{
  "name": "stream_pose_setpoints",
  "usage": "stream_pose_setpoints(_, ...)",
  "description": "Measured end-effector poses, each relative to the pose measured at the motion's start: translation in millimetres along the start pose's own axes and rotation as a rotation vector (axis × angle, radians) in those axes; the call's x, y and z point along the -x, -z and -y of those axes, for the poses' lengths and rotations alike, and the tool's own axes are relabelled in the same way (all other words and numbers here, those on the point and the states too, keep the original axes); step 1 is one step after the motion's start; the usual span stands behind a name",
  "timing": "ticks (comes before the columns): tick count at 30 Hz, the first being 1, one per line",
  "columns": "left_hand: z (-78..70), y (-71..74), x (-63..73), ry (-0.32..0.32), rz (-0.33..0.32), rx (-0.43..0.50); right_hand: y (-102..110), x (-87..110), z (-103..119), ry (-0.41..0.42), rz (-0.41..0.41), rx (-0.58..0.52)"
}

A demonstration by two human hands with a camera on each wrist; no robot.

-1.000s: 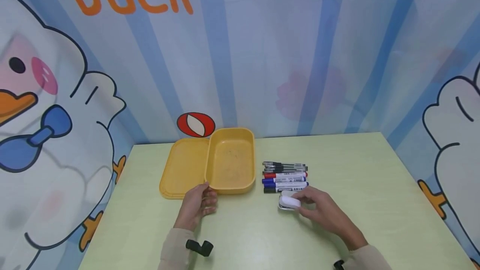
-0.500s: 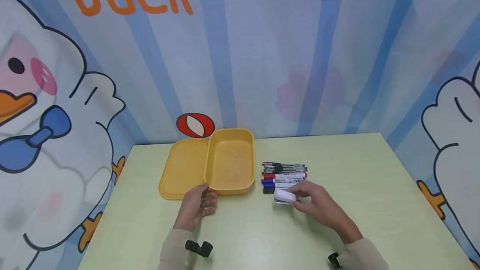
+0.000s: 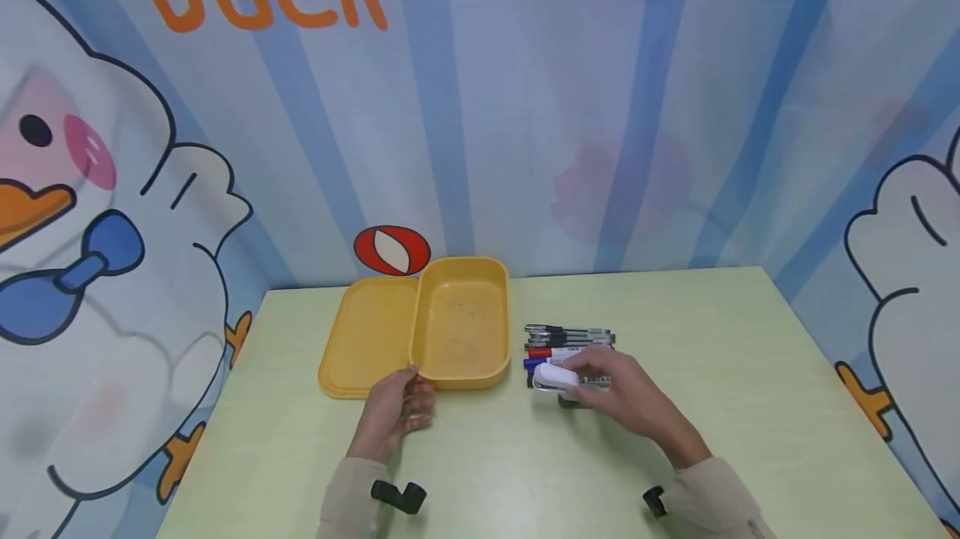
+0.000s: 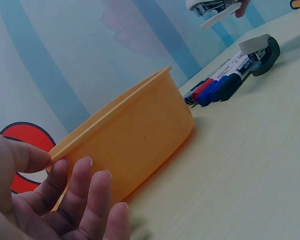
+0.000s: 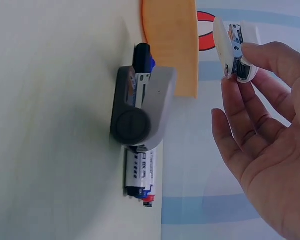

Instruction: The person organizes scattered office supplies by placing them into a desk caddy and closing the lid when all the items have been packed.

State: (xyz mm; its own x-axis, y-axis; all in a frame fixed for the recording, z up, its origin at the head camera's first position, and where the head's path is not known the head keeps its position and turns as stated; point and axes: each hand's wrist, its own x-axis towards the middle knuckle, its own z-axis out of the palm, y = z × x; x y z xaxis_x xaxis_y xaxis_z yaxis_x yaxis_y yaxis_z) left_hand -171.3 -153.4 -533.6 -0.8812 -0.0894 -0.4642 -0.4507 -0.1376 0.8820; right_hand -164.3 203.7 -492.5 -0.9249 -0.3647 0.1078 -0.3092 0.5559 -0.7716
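My right hand [image 3: 618, 385] pinches a small white stapler [image 3: 556, 376] between thumb and fingers. In the right wrist view the white stapler [image 5: 242, 50] is raised well above the table. A second, grey and black stapler [image 5: 162, 100] lies on the table by the markers [image 4: 227, 80], mostly hidden under my hand in the head view. With thumb and forefinger, my left hand [image 3: 393, 410] pinches the near left rim of a yellow plastic box [image 3: 461, 331]. The box's lid [image 3: 371, 335] lies opened flat on the left, and nothing is inside the box.
Several black pens [image 3: 562, 334] lie in a row just behind the red, blue and black markers, right of the box. The pale green table [image 3: 480, 472] ends at the back against a striped blue cloth [image 3: 525, 106] with printed ducks.
The white stapler has risen off the table in my right hand and moved left and away from me, uncovering part of the dark stapler. The left hand keeps its place on the rim.
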Motion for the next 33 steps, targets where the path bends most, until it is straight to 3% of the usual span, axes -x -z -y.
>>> stream_pose_setpoints(10, 1.6, 1.2, 0.1, 0.0, 0.005, 0.016, -1.1, -13.7, 9.5, 0.057, 0.009, 0.026)
stream_pose_setpoints(16, 2.2, 0.6, 0.2, 0.001, -0.004, 0.016, -3.2, -22.3, 10.6, 0.112, 0.014, -0.025)
stream_pose_setpoints(25, 1.0, -0.4, -4.6, -0.009, 0.003, 0.032, -2.1, -34.8, 12.9, 0.104, 0.012, -0.069)
stream_pose_setpoints(33, 0.3, 0.1, -0.4, -0.007, 0.007, 0.047, -5.4, -44.9, 13.9, 0.12, 0.018, -0.102)
